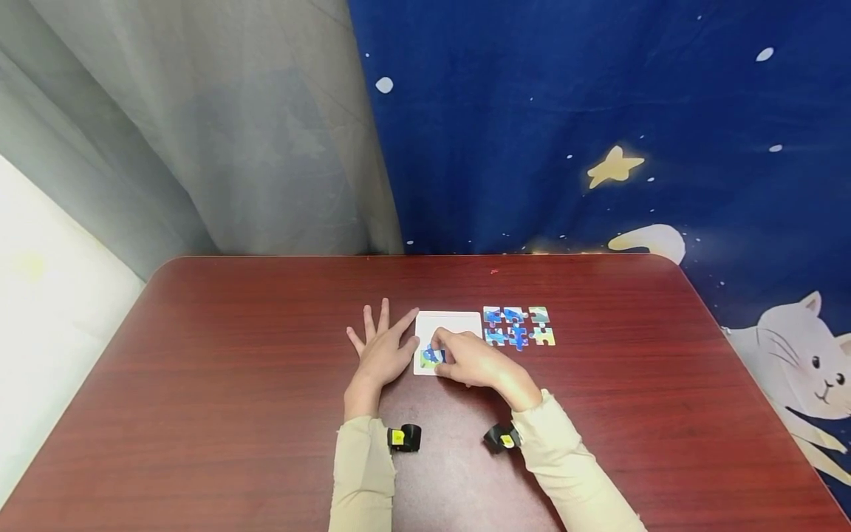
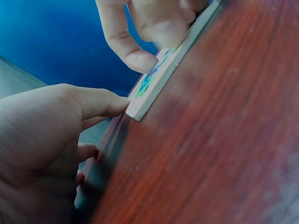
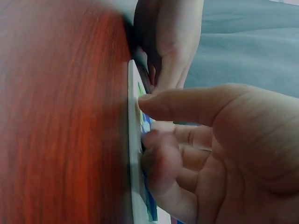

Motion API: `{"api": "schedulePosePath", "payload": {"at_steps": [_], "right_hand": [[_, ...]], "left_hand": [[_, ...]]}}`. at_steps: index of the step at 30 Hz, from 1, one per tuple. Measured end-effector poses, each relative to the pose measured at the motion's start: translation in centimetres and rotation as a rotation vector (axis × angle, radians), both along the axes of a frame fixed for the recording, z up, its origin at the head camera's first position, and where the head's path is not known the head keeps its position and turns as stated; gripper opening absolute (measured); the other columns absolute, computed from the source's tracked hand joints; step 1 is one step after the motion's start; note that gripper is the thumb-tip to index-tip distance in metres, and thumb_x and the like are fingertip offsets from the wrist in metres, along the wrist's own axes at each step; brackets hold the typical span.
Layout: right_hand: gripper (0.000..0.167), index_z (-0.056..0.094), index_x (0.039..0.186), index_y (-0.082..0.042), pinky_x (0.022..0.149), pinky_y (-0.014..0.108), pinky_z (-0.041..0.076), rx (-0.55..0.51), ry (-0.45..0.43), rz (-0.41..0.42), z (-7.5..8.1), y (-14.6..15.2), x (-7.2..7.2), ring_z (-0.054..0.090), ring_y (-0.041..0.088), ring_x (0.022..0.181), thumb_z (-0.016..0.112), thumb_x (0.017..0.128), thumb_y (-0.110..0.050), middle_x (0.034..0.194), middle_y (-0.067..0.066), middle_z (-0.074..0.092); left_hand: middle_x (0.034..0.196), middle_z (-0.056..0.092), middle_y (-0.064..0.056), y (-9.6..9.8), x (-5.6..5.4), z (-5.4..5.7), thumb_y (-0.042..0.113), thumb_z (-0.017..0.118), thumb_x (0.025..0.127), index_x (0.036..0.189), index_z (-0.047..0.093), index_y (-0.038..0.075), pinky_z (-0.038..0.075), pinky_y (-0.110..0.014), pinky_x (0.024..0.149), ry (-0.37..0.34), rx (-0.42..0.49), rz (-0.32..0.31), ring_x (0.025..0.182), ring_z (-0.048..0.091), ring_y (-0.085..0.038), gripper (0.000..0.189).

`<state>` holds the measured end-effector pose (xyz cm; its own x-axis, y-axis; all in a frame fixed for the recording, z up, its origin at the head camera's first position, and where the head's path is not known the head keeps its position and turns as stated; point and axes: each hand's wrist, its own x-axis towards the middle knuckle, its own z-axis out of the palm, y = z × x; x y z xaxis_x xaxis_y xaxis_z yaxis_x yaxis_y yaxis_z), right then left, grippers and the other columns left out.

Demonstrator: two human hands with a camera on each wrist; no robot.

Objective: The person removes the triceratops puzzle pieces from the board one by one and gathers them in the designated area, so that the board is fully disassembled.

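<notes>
white tray [image 1: 455, 321] holds what look like puzzle pieces [image 1: 428, 360].

Pieces [image 1: 517, 338] obstruct right of board [image 1: 459, 321] — table [image 1: 233, 369] free leftward.

Wrinkled cream sleeves [image 1: 362, 473] — black wrist cameras [image 1: 412, 438], each with a yellow label [image 1: 397, 437].

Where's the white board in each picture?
Head: the board is just below the middle, partly under the right hand.
Left wrist: the board slants from near the middle up to the top edge.
Right wrist: the board is a thin strip, left of the middle, reaching the bottom.
Shared landmark: the left hand, at the board's edge.
</notes>
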<state>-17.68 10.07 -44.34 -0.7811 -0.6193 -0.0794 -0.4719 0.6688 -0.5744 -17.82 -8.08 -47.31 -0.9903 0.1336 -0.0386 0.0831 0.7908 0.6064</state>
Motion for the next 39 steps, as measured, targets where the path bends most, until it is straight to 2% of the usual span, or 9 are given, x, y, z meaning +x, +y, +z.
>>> {"api": "schedulePosePath", "payload": {"at_steps": [4,10,24,32,39], "right_hand": [[0.02,0.052,0.095,-0.008,0.057,0.028,0.039,0.01,0.07,-0.008,-0.28,-0.06,-0.05,0.046,0.01,0.058,0.067,0.083,-0.01,0.063,-0.005,0.047],[0.02,0.052,0.095,-0.01,0.058,0.028,0.039,0.006,0.043,-0.034,-0.43,-0.07,-0.18,0.047,0.011,0.059,0.068,0.082,-0.01,0.065,-0.004,0.049],[0.022,0.052,0.094,-0.01,0.057,0.027,0.038,-0.023,0.024,-0.035,-0.52,-0.04,-0.44,0.046,0.01,0.057,0.069,0.081,-0.009,0.064,-0.004,0.049],[0.023,0.049,0.095,-0.009,0.056,0.027,0.038,-0.014,0.053,-0.012,-0.47,0.0,-0.35,0.046,0.01,0.056,0.069,0.082,-0.009,0.063,-0.005,0.048],[0.024,0.05,0.091,-0.011,0.057,0.027,0.039,0.01,0.107,-0.045,-0.45,-0.42,-0.13,0.046,0.01,0.057,0.072,0.079,-0.009,0.062,-0.007,0.047]], "left_hand": [[0.154,0.004,-0.016,0.03,0.0,-0.01,0.028,0.052,0.091,0.14,0.044,0.029,-0.016,-0.065,0.096,0.001,-0.004,0.0,0.137,-0.014,-0.038,0.05],[0.154,0.005,-0.016,0.02,0.02,0.05,0.028,0.052,0.091,0.14,0.044,0.028,-0.017,-0.065,0.096,-0.001,-0.003,0.001,0.137,-0.014,-0.038,0.05],[0.154,0.005,-0.016,0.06,-0.07,-0.05,0.028,0.051,0.09,0.14,0.045,0.028,-0.017,-0.065,0.096,0.003,0.005,0.004,0.137,-0.014,-0.038,0.05],[0.154,0.004,-0.016,0.12,-0.08,0.12,0.029,0.051,0.09,0.14,0.044,0.028,-0.017,-0.065,0.096,0.005,-0.002,0.002,0.137,-0.015,-0.037,0.05],[0.154,0.005,-0.016,0.13,0.0,0.08,0.028,0.051,0.09,0.14,0.045,0.027,-0.017,-0.065,0.096,0.004,0.003,0.004,0.137,-0.014,-0.038,0.05]]}}
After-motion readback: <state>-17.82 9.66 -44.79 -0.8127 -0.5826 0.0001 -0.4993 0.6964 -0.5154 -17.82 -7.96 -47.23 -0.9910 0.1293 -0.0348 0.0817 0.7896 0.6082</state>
